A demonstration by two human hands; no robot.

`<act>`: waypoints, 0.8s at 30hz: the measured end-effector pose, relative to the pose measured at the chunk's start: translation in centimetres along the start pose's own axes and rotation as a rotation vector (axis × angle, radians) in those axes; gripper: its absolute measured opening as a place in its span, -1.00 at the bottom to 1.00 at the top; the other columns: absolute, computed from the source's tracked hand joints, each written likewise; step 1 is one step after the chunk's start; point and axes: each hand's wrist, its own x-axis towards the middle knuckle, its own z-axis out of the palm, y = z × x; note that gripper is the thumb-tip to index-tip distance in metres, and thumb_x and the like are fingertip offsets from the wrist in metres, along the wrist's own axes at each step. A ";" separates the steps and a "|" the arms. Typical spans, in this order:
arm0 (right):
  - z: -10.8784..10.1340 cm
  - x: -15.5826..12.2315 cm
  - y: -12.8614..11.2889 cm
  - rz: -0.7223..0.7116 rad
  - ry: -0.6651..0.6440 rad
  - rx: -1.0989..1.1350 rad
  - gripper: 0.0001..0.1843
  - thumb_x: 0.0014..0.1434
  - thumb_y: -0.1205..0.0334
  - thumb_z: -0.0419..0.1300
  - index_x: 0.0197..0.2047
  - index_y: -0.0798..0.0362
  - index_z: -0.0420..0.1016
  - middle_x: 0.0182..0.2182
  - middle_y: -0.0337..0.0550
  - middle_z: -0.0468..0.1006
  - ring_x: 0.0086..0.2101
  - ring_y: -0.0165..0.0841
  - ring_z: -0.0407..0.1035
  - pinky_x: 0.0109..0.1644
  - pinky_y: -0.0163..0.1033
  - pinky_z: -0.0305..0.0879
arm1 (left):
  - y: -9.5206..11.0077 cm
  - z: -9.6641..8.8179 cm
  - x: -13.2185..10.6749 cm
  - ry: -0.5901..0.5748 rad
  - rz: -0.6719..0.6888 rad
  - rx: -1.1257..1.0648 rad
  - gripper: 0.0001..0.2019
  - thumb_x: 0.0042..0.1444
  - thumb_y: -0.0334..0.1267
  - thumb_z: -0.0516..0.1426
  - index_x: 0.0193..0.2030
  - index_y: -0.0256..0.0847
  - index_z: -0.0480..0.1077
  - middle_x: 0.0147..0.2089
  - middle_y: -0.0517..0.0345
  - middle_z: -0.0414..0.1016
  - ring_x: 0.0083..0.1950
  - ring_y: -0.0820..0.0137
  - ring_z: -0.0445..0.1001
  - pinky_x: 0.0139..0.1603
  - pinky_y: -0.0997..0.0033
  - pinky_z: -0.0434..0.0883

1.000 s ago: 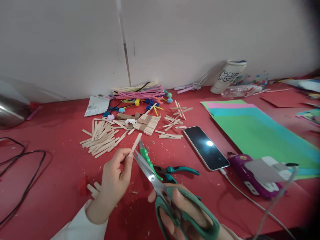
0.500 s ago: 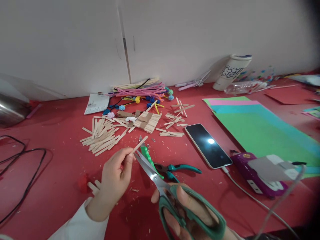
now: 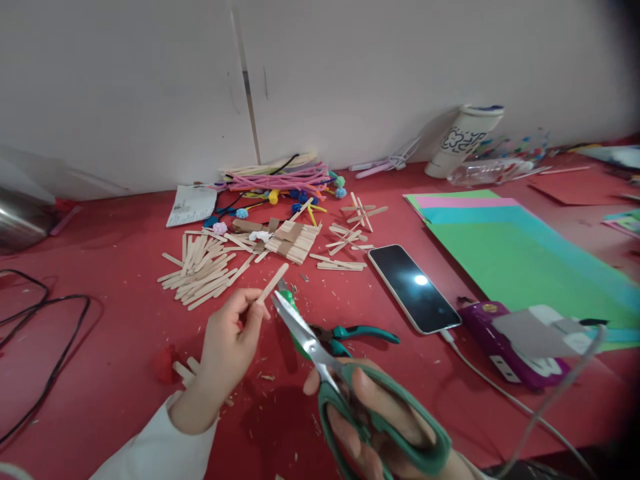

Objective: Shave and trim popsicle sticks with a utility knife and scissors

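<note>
My left hand (image 3: 227, 347) pinches a short wooden craft stick (image 3: 273, 282) that points up and to the right above the red table (image 3: 110, 347). My right hand (image 3: 373, 427) is wrapped through the green handles of a pair of scissors (image 3: 330, 373). The scissor blades reach up and left, their tip right beside the lower end of the stick, close to my left fingertips. Green-handled pliers (image 3: 345, 333) lie on the table under the blades.
A pile of craft sticks (image 3: 200, 270), a glued stick panel (image 3: 293, 241), pipe cleaners (image 3: 280, 180) and pompoms lie ahead. A phone (image 3: 413, 287) with cable, a purple glue gun (image 3: 515, 347), coloured paper sheets (image 3: 515, 260), a cup (image 3: 463, 140) and black wires (image 3: 45, 333) surround them.
The scissors have shifted slightly; their tip now sits just beside the stick's lower end. My left hand keeps its pinch and has risen a little.
</note>
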 end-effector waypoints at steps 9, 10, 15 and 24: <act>-0.6 1.7 -0.1 -0.570 0.474 -0.357 -0.64 0.04 0.14 0.39 -0.12 -0.09 0.40 -0.38 -0.26 0.50 -0.44 -0.39 0.39 -0.36 -0.28 0.37 | 1.4 -0.8 0.1 -0.537 -0.269 -0.393 -0.82 -0.01 -0.13 0.13 -0.44 -0.18 0.43 -0.67 0.37 0.18 -0.66 0.57 0.08 -0.64 0.58 0.04; -0.5 1.9 0.0 -0.563 0.464 -0.376 -0.64 0.03 0.14 0.39 -0.12 -0.09 0.40 -0.39 -0.27 0.48 -0.43 -0.39 0.38 -0.36 -0.28 0.37 | 1.5 -0.8 -0.1 -0.583 -0.281 -0.401 -0.83 -0.02 -0.15 0.13 -0.47 -0.19 0.42 -0.67 0.37 0.18 -0.65 0.57 0.09 -0.63 0.58 0.04; 0.4 2.1 0.3 -0.525 0.514 -0.441 -0.68 0.05 0.10 0.36 -0.15 -0.05 0.41 -0.44 -0.31 0.42 -0.45 -0.43 0.32 -0.40 -0.34 0.33 | 1.7 -1.3 -0.7 -0.709 -0.323 -0.391 -0.88 -0.03 -0.24 0.13 -0.50 -0.21 0.38 -0.65 0.37 0.17 -0.62 0.59 0.06 -0.62 0.60 -0.01; -0.3 1.8 0.5 -0.409 0.271 -0.373 -0.63 0.08 0.08 0.35 -0.10 -0.01 0.37 -0.48 -0.32 0.40 -0.50 -0.46 0.29 -0.41 -0.32 0.26 | 1.9 -0.8 -0.5 -0.684 -0.371 -0.484 -0.85 -0.11 -0.17 0.18 -0.53 -0.19 0.36 -0.71 0.30 0.33 -0.67 0.57 0.16 -0.64 0.60 0.07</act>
